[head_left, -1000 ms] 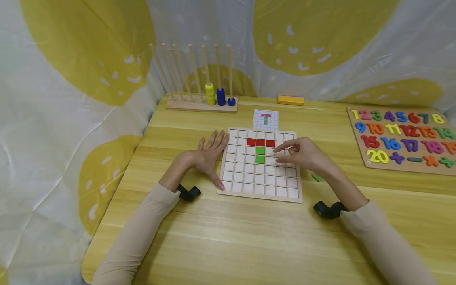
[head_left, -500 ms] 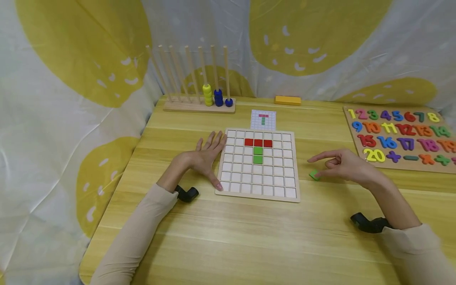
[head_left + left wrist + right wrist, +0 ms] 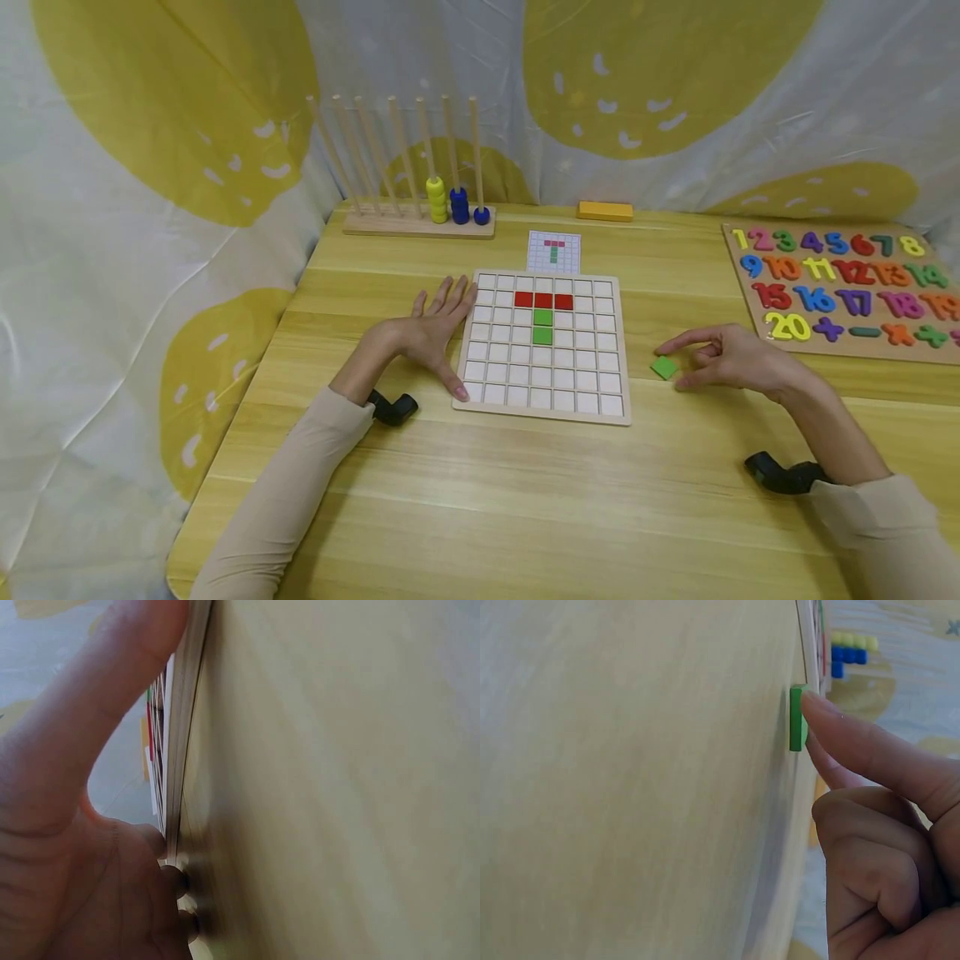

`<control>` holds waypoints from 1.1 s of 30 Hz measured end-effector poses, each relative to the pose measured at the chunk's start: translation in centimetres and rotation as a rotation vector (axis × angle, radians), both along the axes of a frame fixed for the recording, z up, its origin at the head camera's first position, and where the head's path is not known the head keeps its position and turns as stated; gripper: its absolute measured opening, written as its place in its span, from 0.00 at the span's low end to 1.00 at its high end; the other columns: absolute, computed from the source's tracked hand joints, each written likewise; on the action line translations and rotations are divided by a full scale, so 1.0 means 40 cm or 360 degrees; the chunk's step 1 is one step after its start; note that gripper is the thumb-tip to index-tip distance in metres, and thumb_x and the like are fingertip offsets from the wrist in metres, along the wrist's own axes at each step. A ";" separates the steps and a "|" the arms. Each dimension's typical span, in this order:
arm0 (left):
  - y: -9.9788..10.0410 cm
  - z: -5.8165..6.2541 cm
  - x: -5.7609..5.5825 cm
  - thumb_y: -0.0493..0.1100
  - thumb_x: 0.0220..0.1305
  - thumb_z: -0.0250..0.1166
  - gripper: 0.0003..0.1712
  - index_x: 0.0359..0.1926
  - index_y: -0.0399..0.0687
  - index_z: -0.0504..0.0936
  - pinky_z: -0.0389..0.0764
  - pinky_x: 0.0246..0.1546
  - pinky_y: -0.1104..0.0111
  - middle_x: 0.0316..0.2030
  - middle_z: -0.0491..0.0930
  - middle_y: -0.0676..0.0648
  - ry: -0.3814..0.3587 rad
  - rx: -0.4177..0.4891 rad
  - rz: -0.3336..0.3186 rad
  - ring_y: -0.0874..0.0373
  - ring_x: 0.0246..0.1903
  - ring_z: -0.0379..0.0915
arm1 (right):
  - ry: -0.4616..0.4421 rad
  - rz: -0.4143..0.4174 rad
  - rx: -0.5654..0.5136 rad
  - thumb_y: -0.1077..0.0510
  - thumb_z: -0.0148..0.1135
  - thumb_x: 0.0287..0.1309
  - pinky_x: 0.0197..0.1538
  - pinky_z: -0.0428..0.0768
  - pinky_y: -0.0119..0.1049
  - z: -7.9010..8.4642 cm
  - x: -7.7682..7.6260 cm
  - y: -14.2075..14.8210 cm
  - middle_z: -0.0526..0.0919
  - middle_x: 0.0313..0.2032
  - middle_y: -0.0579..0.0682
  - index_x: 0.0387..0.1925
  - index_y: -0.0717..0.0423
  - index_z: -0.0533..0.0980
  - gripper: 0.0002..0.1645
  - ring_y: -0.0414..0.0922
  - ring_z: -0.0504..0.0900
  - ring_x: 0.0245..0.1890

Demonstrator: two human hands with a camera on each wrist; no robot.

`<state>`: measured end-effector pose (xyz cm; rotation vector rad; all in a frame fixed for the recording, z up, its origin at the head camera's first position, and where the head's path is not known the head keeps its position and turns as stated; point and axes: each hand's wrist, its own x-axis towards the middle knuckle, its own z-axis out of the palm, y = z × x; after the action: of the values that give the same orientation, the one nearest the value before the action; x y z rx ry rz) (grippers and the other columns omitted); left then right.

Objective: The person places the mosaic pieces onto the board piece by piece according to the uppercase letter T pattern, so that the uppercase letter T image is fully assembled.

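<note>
My left hand (image 3: 423, 342) lies spread along the left side of a wooden grid board (image 3: 480, 400), thumb on its near corner and fingers at its left edge. Three red tiles (image 3: 544, 300) form a row in the board, with two green tiles (image 3: 543, 317) below the middle one. To the right of the board, a loose green tile (image 3: 664, 367) lies on the table. My right hand (image 3: 731, 360) has its index finger and thumb spread around that tile, fingertips close to its edges; its other fingers are curled. In the right wrist view the thumb overlaps the loose tile (image 3: 796, 720).
A pattern card (image 3: 554, 252) lies behind the board. Farther back stand a peg abacus (image 3: 420, 221) with yellow and blue beads and an orange block (image 3: 605, 211). A number puzzle board (image 3: 757, 312) occupies the right side. Curtains hang behind the table.
My right hand moved from over the board rightward to the loose green tile, then its thumb drew back off the tile's top, uncovering it. My left hand stayed at the board.
</note>
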<state>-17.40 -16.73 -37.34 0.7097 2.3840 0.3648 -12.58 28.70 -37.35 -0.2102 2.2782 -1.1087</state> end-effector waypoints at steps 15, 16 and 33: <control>0.005 0.001 0.001 0.68 0.39 0.84 0.94 0.80 0.47 0.17 0.15 0.76 0.38 0.79 0.08 0.42 -0.0012 0.0008 -0.0005 0.42 0.78 0.01 | 0.0006 -0.0054 0.0006 0.59 0.77 0.56 0.25 0.60 0.32 -0.013 -0.007 -0.003 0.55 0.18 0.40 0.58 0.66 0.80 0.28 0.36 0.57 0.19; 0.005 0.001 0.001 0.68 0.39 0.84 0.94 0.80 0.47 0.17 0.15 0.76 0.38 0.79 0.08 0.42 -0.0013 0.0008 -0.0005 0.42 0.78 0.01 | 0.0003 -0.0058 0.0011 0.59 0.77 0.56 0.25 0.60 0.32 -0.014 -0.008 -0.003 0.55 0.18 0.40 0.57 0.66 0.81 0.28 0.36 0.57 0.19; 0.001 -0.002 0.000 0.68 0.39 0.84 0.95 0.80 0.46 0.17 0.15 0.76 0.38 0.78 0.08 0.42 0.0005 0.0003 -0.0006 0.42 0.78 0.01 | 0.0195 -0.0080 -0.0032 0.52 0.77 0.58 0.23 0.59 0.33 0.015 -0.006 -0.075 0.52 0.17 0.40 0.50 0.60 0.82 0.23 0.36 0.51 0.19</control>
<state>-17.39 -16.69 -37.42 0.7160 2.3851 0.3647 -12.83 25.70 -36.75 -0.2364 2.3929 -1.1741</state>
